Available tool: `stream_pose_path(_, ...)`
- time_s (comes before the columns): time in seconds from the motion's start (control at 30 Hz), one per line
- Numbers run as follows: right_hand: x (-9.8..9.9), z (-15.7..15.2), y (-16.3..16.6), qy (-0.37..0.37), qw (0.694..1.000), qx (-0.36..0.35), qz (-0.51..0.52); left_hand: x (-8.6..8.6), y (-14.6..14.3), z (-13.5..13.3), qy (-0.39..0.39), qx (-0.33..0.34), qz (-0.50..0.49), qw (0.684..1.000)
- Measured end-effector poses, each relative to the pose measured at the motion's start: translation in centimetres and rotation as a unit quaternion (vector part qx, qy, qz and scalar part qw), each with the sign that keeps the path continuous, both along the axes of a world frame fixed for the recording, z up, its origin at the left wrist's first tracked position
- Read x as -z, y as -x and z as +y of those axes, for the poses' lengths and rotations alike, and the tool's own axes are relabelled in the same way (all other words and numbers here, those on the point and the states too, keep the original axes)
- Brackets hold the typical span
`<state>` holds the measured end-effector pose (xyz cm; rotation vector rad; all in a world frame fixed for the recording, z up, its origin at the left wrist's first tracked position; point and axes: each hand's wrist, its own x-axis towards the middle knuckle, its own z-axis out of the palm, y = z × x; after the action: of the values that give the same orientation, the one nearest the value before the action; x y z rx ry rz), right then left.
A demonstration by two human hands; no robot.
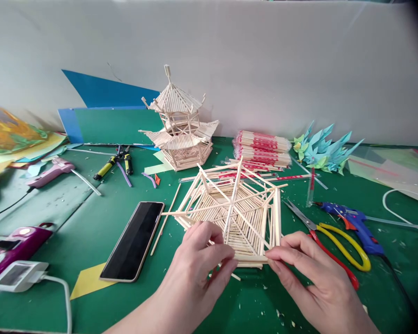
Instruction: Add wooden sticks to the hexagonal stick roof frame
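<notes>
A six-sided frame of wooden sticks (231, 202), with spokes crossing at its middle and a slatted floor below, sits on the green table. At its near edge, my left hand (204, 260) pinches one end of a pale wooden stick (251, 258) between thumb and fingers. The other end of that stick is between the thumb and forefinger of my right hand (310, 273), at the near right corner. The stick lies along the frame's front side. Behind the frame stands a stick pagoda (181, 123) with two roofs.
Scissors (334, 236) and a blue glue gun (355, 220) lie at the right. A phone (134, 241) lies left of the frame, pliers (114, 163) beyond. Packs of sticks (263, 148) and folded blue paper (325, 147) stand at the back; a pink glue gun (52, 171) lies far left.
</notes>
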<state>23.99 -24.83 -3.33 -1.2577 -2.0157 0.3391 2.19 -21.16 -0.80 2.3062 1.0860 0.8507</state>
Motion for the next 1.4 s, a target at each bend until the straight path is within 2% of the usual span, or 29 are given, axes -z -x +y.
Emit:
stream_pose_path(0.23,-0.2,-0.2,0.0,-0.001,1.0,0.001,0.001,0.3,1.3,-0.6,-0.074,-0.014,0.012,0.997)
stream_pose_path(0.37,-0.3,-0.1,0.2,-0.001,1.0,0.0,0.002,0.2,1.4,-0.6,-0.089,-0.022,0.027,0.995)
stream_pose_path(0.63,-0.4,-0.3,0.4,0.01,1.0,0.013,0.017,-0.4,0.3,-0.6,-0.013,-0.023,0.056,0.998)
stream_pose_path(0.9,-0.6,-0.1,0.6,0.012,0.999,0.01,0.029,-1.1,-0.2,-0.4,0.015,-0.01,0.097,0.995)
stream_pose_path(1.4,-0.2,-0.2,0.6,0.001,1.0,0.02,0.021,-1.1,-0.1,0.3,0.007,0.026,0.102,0.994)
